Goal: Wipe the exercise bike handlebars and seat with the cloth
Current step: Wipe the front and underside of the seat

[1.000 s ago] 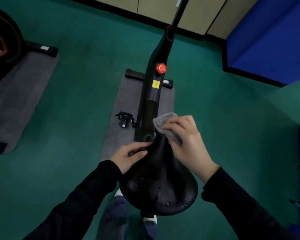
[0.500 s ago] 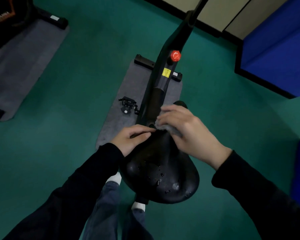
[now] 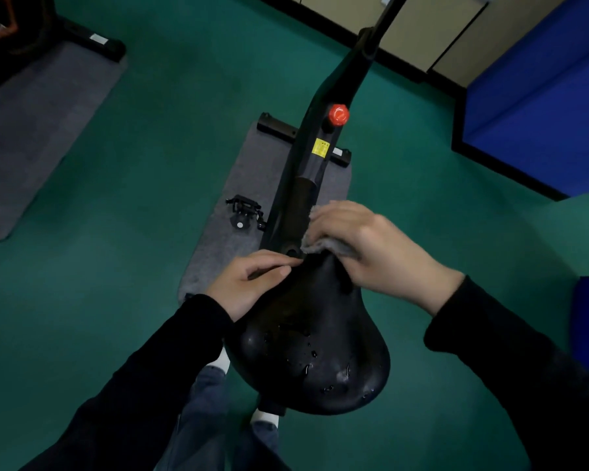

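While left hand (image 3: pixel 249 283) holds seat (image 3: pixel 306 351), right hand (image 3: pixel 371 246) grips cloth (image 3: pixel 315 246).

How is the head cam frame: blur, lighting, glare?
Head view: dim overall, so the black seat and dark sleeves lose detail; small glints on the droplets at the seat's wide end and on the red knob; right hand and cloth are motion-smeared at the edges, left hand is sharper.
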`<state>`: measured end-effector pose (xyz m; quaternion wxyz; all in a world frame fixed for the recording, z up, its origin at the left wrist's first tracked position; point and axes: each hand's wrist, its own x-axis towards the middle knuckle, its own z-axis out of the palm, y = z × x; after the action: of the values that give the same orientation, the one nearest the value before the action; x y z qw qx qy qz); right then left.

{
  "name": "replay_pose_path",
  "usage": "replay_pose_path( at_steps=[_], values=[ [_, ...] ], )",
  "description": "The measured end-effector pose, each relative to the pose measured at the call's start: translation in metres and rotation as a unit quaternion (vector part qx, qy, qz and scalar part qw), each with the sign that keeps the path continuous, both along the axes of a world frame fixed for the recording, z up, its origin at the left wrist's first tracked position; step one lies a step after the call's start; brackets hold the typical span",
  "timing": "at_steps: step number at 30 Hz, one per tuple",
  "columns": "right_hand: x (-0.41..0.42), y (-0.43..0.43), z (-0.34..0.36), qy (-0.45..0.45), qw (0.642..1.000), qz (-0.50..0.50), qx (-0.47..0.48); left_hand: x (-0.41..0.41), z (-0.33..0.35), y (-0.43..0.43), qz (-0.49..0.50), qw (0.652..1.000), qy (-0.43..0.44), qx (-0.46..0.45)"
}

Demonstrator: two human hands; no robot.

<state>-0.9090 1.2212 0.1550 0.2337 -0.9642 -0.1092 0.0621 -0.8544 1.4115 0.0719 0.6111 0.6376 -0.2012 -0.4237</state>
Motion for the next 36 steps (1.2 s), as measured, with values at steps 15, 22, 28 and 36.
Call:
replay_pose_path(
  at_steps=[15, 22, 28, 36],
  values=[
    [-0.063, 0.005, -0.039, -0.103, 0.815, -0.464, 0.332, 0.001, -0.001, 0.001, 0.003, 1.000, 0.011, 0.013],
    [-0.086, 0.030, -0.030, -0.163, 0.853, -0.438, 0.233, -0.002, 0.002, 0.000, 0.020, 1.000, 0.011, 0.021],
    [-0.086, 0.036, -0.028, -0.152, 0.873, -0.416, 0.206, -0.003, 0.003, 0.001, 0.030, 0.999, 0.026, 0.031],
    [-0.072, 0.028, -0.016, -0.144, 0.907, -0.370, 0.138, -0.004, 0.004, 0.001, 0.029, 0.998, 0.044, 0.024]
  ],
)
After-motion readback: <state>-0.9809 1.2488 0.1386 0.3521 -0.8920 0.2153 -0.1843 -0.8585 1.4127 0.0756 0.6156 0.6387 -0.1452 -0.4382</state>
